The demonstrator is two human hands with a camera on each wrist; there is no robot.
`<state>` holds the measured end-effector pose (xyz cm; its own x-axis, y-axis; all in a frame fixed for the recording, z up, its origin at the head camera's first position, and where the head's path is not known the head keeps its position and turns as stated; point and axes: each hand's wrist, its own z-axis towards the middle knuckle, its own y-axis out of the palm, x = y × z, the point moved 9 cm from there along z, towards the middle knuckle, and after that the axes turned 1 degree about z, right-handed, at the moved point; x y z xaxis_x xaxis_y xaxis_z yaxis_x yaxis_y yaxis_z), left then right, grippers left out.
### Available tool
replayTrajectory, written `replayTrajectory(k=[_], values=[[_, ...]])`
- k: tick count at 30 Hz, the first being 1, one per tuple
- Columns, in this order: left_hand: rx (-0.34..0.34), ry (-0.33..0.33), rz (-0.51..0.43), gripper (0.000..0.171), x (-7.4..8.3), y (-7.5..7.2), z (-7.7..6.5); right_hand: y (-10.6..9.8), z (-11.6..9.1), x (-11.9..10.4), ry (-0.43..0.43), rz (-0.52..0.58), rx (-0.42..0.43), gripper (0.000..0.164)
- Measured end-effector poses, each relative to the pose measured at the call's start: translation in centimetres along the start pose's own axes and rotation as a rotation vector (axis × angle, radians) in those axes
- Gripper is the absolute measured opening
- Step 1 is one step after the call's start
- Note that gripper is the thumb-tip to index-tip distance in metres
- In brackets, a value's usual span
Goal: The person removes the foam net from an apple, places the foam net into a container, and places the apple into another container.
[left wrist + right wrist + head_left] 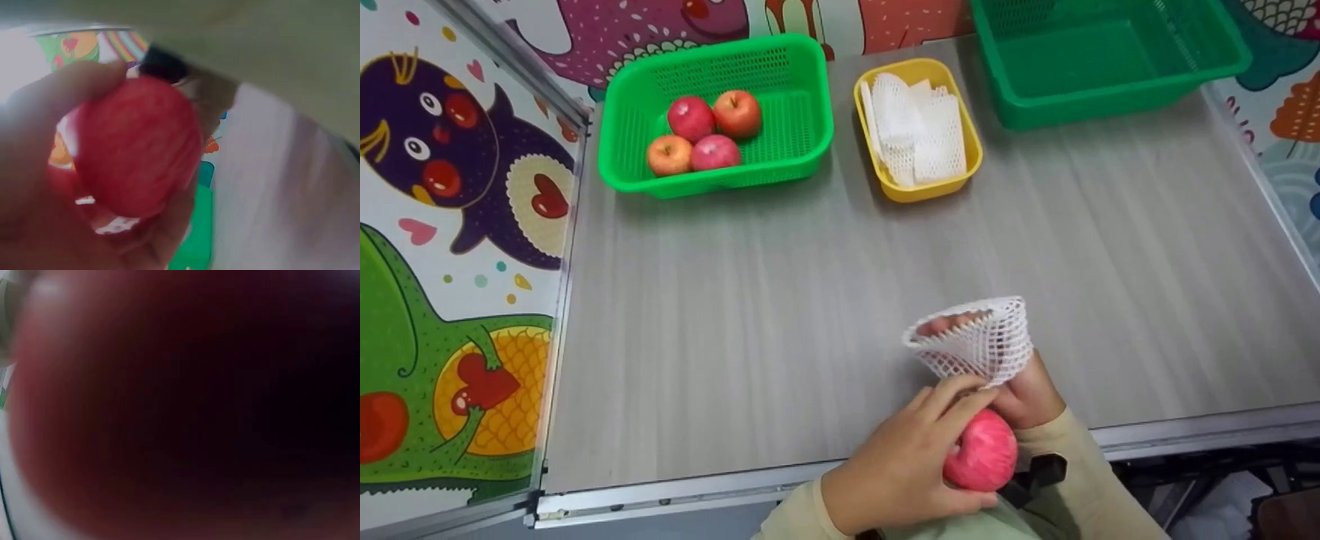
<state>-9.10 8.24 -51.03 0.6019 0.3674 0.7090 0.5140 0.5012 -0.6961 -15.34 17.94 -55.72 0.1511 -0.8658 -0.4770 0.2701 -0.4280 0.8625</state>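
My left hand [911, 457] grips a pinkish-red apple [982, 452] near the table's front edge. In the left wrist view the same apple [140, 146] fills the middle, with thumb and fingers curled round it. Just beyond it, my right hand [1031, 390] holds a white foam net sleeve [986, 341], whose wide mouth faces away to the left. Some right fingers show through the mesh and mouth; the rest are hidden. Left fingertips reach the net's lower end. A dark red blur, probably the apple [140, 410], blocks the right wrist view.
At the back left, a green basket [630, 180] holds several apples [691, 118]. Beside it stands a yellow basket [919, 193] with white foam nets [915, 127]. Another green basket [1110, 105] stands at the back right. Printed panels [465, 300] border the table [720, 322].
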Motion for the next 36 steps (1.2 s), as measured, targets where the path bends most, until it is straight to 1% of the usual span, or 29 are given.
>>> replayTrajectory(k=[1, 2, 4, 6, 7, 8, 9, 10, 11, 13, 15, 17, 18, 19, 21, 22, 23, 24, 26, 27, 28, 29, 31, 33, 34, 35, 36], values=[[0.022, -0.016, -0.041, 0.094, -0.2, -0.7, -0.1, 0.5, -0.1, 0.0, 0.039, 0.004, -0.078, 0.037], [0.054, -0.031, -0.071, 0.092, -0.5, -1.6, -0.2, 1.0, -0.2, -0.3, 0.057, -0.031, -0.138, 0.040], [0.156, -0.084, -0.062, 0.088, -1.4, -4.0, -0.4, 1.6, -0.4, -1.3, 0.047, -0.196, -0.216, 0.050], [0.275, -0.136, 0.017, 0.086, -2.5, -6.7, -0.2, 2.1, -0.7, -2.3, 0.046, -0.352, -0.245, 0.060], [0.319, -0.148, 0.062, 0.085, -3.0, -7.8, 0.1, 2.3, -0.9, -2.8, 0.043, -0.433, -0.257, 0.065], [0.348, -0.142, 0.107, 0.085, -3.4, -8.6, 0.5, 2.6, -1.1, -3.2, 0.038, -0.520, -0.266, 0.069], [0.366, -0.129, 0.142, 0.083, -3.6, -9.1, 0.9, 2.8, -1.2, -3.4, 0.038, -0.612, -0.268, 0.073], [0.370, -0.100, 0.163, 0.082, -3.6, -9.3, 1.5, 2.9, -1.4, -3.4, 0.056, -0.659, -0.266, 0.077], [0.363, -0.060, 0.166, 0.081, -3.5, -9.2, 2.0, 3.0, -1.5, -3.4, 0.056, -0.730, -0.256, 0.082], [0.320, 0.015, 0.122, 0.078, -3.0, -8.4, 2.8, 3.0, -1.8, -3.4, 0.041, -0.870, -0.219, 0.094], [0.274, 0.061, 0.065, 0.077, -2.5, -7.2, 3.1, 2.9, -1.9, -3.1, 0.058, -0.965, -0.173, 0.104], [0.257, 0.100, -0.025, 0.078, -2.1, -6.3, 3.2, 2.9, -1.8, -3.0, 0.048, -1.045, -0.151, 0.107], [0.252, 0.119, -0.089, 0.079, -1.9, -5.9, 3.2, 2.8, -1.8, -2.9, 0.053, -1.052, -0.143, 0.107], [0.252, 0.131, -0.159, 0.079, -1.9, -5.7, 3.0, 2.7, -1.8, -2.8, 0.071, -1.026, -0.129, 0.105], [0.262, 0.154, -0.371, 0.077, -2.1, -5.5, 2.7, 2.2, -1.9, -2.5, 0.099, -0.961, -0.074, 0.095], [0.275, 0.145, -0.483, 0.073, -2.4, -5.4, 2.5, 1.9, -2.0, -2.6, 0.091, -0.924, -0.032, 0.089], [0.290, 0.120, -0.567, 0.067, -2.9, -5.3, 2.2, 1.6, -2.1, -2.6, 0.084, -0.901, 0.012, 0.085], [0.303, 0.079, -0.645, 0.063, -3.5, -5.0, 2.1, 1.3, -2.3, -2.7, 0.072, -0.901, 0.061, 0.081], [0.313, -0.010, -0.753, 0.062, -4.4, -4.0, 1.9, 0.9, -2.7, -2.5, 0.048, -0.956, 0.127, 0.073], [0.312, -0.063, -0.766, 0.064, -4.9, -3.3, 1.8, 0.8, -3.0, -2.4, 0.034, -1.022, 0.135, 0.069], [0.313, -0.112, -0.758, 0.066, -5.2, -2.7, 1.9, 0.9, -3.3, -2.2, 0.031, -1.085, 0.138, 0.067], [0.314, -0.148, -0.755, 0.068, -5.5, -2.1, 2.0, 1.1, -3.5, -2.0, 0.029, -1.140, 0.133, 0.065], [0.332, -0.191, -0.780, 0.066, -6.0, -1.3, 2.1, 1.2, -4.1, -1.9, 0.051, -1.215, 0.136, 0.056], [0.403, -0.228, -0.789, 0.055, -6.8, -1.2, 2.0, 1.6, -4.6, -2.3, 0.075, -1.318, 0.114, 0.046], [0.449, -0.242, -0.780, 0.050, -7.2, -1.4, 1.8, 2.0, -4.8, -2.7, 0.067, -1.347, 0.096, 0.043], [0.489, -0.247, -0.766, 0.046, -7.7, -1.8, 1.7, 2.4, -4.8, -3.4, 0.027, -1.336, 0.082, 0.040], [0.524, -0.249, -0.750, 0.042, -8.2, -2.3, 1.5, 2.7, -4.8, -4.1, -0.020, -1.303, 0.069, 0.037]])
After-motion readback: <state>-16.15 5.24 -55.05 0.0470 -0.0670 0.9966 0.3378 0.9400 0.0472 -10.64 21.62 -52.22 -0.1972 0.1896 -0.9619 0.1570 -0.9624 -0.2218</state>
